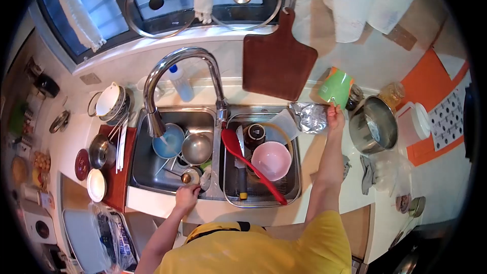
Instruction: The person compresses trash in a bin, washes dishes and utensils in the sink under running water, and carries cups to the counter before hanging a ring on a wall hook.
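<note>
My left hand (187, 196) is at the front rim of the left sink basin, fingers curled, close to a small round metal piece (186, 177) and a pale crumpled item (205, 178). What it grips, if anything, is too small to make out. My right hand (335, 117) reaches to the back of the counter, its fingers bent together at the lower edge of a green packet (336, 87). Crumpled aluminium foil (310, 117) lies just left of that hand. Whether the fingers pinch the packet is unclear.
A blue bowl (169, 141) and a metal bowl (197, 148) are in the left basin under the tall faucet (215, 71). The right basin's rack holds a pink bowl (272, 161) and red spatula (233, 144). A steel pot (374, 126) stands right; a cutting board (278, 61) leans behind.
</note>
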Action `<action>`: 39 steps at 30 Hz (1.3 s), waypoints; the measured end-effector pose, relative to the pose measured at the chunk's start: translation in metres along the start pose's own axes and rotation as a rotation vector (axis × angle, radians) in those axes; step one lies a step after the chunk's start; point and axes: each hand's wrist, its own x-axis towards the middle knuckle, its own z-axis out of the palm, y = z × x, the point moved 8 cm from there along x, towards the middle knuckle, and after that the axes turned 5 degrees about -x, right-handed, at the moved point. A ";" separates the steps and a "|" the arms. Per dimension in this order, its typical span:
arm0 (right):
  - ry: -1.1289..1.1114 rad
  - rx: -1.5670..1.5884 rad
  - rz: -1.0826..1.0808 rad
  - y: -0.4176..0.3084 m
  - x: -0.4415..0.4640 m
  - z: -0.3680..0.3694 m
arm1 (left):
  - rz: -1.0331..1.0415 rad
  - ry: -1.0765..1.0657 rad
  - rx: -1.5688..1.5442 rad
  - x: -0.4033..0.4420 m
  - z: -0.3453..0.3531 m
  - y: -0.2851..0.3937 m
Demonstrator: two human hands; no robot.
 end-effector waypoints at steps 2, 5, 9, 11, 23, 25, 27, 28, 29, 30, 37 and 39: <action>0.049 -0.055 0.040 0.006 0.006 -0.001 | -0.021 -0.030 0.009 0.000 0.001 -0.004; 0.145 -0.183 0.090 -0.002 -0.001 0.004 | -0.060 -0.058 0.017 0.002 0.006 -0.009; 0.051 -1.197 0.066 -0.017 -0.014 0.031 | -0.047 -0.044 0.006 0.004 0.006 -0.010; 0.101 -1.918 -0.170 -0.032 -0.029 0.056 | -0.038 -0.033 0.004 0.004 0.008 -0.012; -0.311 -1.550 -0.112 0.050 -0.200 0.174 | -0.146 -0.115 -0.063 0.005 0.011 -0.021; -0.440 -1.367 -0.052 0.078 -0.250 0.202 | -0.190 -0.077 -0.150 0.008 0.011 -0.025; -0.567 -1.160 0.033 0.103 -0.301 0.233 | -0.227 -0.028 -0.455 0.019 0.021 -0.051; -0.682 -0.944 0.114 0.122 -0.323 0.249 | -0.232 -0.023 -0.450 0.027 0.013 -0.057; -0.686 -0.937 0.119 0.139 -0.334 0.254 | -0.299 0.054 -0.827 0.038 0.004 -0.062; -0.857 -0.707 0.245 0.163 -0.353 0.266 | -0.358 0.132 -1.206 0.050 -0.005 -0.067; -0.868 -0.871 0.670 0.392 -0.397 0.206 | -0.294 -0.070 -1.077 0.115 -0.019 -0.105; -1.108 -1.434 -0.009 0.383 -0.410 0.211 | -0.346 0.029 -1.149 0.116 -0.032 -0.116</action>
